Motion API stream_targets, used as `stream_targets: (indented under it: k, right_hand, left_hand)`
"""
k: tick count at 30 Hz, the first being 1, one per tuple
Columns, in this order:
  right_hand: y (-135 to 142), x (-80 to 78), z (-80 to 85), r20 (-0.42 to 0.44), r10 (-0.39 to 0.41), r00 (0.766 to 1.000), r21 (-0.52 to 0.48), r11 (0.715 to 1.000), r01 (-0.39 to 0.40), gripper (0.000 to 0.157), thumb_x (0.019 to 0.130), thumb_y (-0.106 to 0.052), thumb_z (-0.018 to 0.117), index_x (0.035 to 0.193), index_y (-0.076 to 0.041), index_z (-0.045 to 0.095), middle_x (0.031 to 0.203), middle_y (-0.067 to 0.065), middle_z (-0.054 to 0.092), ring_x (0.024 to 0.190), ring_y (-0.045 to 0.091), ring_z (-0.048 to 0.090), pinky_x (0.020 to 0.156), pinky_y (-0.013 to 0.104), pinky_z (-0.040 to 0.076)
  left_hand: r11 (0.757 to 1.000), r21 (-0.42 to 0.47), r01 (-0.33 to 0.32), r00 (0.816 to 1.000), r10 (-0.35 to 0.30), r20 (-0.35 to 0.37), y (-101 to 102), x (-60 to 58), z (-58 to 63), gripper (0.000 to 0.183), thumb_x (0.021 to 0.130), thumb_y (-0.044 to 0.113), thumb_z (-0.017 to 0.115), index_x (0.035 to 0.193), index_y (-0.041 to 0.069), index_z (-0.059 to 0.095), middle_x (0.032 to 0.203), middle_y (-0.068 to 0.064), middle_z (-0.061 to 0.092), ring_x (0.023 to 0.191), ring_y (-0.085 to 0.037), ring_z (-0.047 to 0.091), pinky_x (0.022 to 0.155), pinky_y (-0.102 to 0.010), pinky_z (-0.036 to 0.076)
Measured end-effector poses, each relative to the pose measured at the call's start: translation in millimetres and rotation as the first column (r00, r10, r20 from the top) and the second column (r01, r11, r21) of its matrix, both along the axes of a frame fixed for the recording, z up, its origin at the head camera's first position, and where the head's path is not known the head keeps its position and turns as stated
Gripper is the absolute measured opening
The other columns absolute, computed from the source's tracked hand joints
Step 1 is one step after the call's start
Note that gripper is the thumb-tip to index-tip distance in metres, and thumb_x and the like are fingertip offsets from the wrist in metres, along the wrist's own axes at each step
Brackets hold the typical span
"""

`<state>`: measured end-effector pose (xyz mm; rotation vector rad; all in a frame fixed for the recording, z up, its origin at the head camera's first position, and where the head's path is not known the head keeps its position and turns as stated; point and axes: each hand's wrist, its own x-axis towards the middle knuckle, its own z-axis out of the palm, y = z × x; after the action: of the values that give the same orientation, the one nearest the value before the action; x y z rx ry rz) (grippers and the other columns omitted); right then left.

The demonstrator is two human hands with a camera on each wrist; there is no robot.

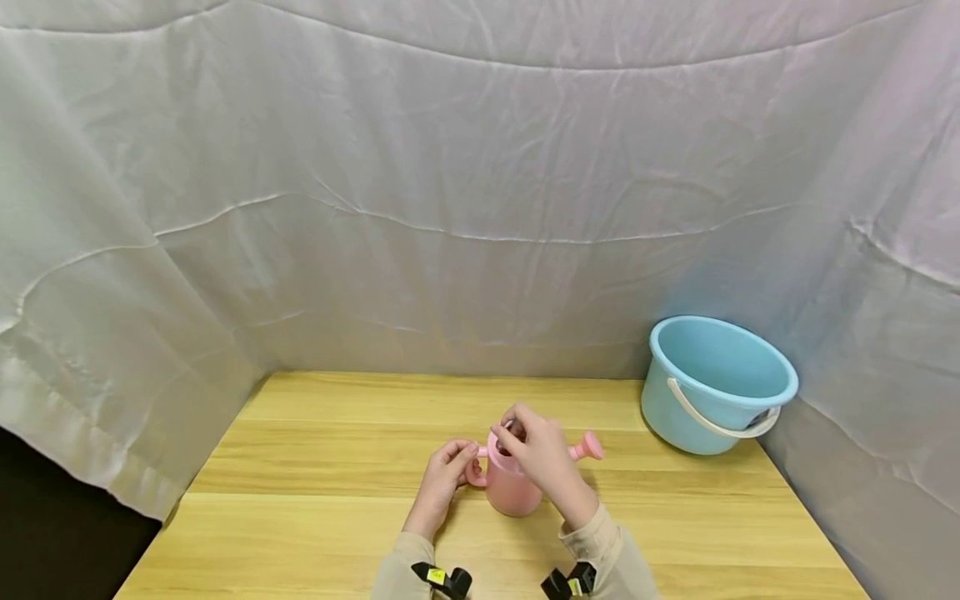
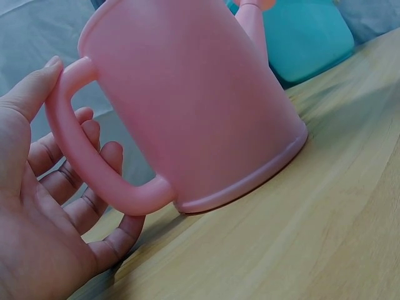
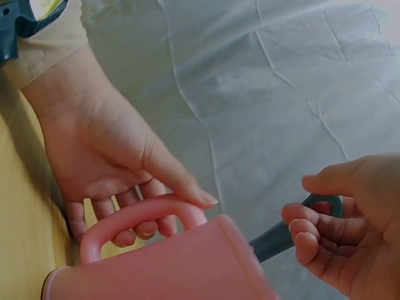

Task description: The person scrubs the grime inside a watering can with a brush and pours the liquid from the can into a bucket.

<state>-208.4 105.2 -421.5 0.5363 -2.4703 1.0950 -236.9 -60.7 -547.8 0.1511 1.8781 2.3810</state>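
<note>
A pink watering can [image 1: 514, 487] stands upright on the wooden table, its spout pointing right. At its left side my left hand [image 1: 444, 479] holds the loop handle [image 2: 94, 165], thumb on top and fingers curled around it from behind. Over the can's opening is my right hand [image 1: 542, 450], its fingers curled round a dark grey-green handle with a ring at its end [image 3: 275, 242]. That handle slants down into the can, and the tool's lower part is hidden inside.
A light blue bucket [image 1: 678, 412] with a white carrying handle stands at the table's back right corner. Grey cloth [image 1: 450, 292] hangs behind the table [image 1: 315, 467] and along both sides.
</note>
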Motion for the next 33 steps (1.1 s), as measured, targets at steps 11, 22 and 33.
stream_targets:
  k: [11,22,33]
  right_hand:
    - [2,-4.8,-8.6,0.081,0.001,0.997,0.149,0.989,-0.013,0.012,0.082,-0.005,0.072,0.089,-0.008,0.063,0.064,-0.005,0.056,0.057,0.003,0.044,0.055,0.018,0.039]
    - [5,-8.2,-7.4,0.066,-0.013,0.998,0.187,0.982,0.001,0.012,0.082,-0.006,0.074,0.085,-0.011,0.064,0.065,-0.003,0.059,0.063,0.008,0.046,0.057,0.02,0.039]
    - [7,-8.9,-9.1,-0.026,-0.021,0.999,0.11,0.994,0.024,0.012,0.08,-0.004,0.076,0.083,-0.01,0.066,0.066,0.0,0.065,0.059,0.006,0.053,0.053,0.018,0.042]
  left_hand:
    - [1.0,-0.016,0.004,1.0,-0.004,-0.003,2,0.8,0.7,0.025,0.094,0.031,0.063,0.097,0.006,0.062,0.073,-0.003,0.058,0.068,-0.015,0.06,0.07,-0.031,0.055]
    - [1.0,-0.026,-0.003,1.0,0.002,-0.014,1,1.0,1.6,0.024,0.095,0.03,0.063,0.097,0.006,0.062,0.075,-0.002,0.058,0.068,-0.013,0.059,0.069,-0.029,0.054]
    - [1.0,-0.015,-0.009,1.0,0.009,-0.001,0,0.9,1.2,0.025,0.094,0.03,0.064,0.098,0.006,0.062,0.075,-0.003,0.058,0.068,-0.013,0.059,0.069,-0.029,0.054]
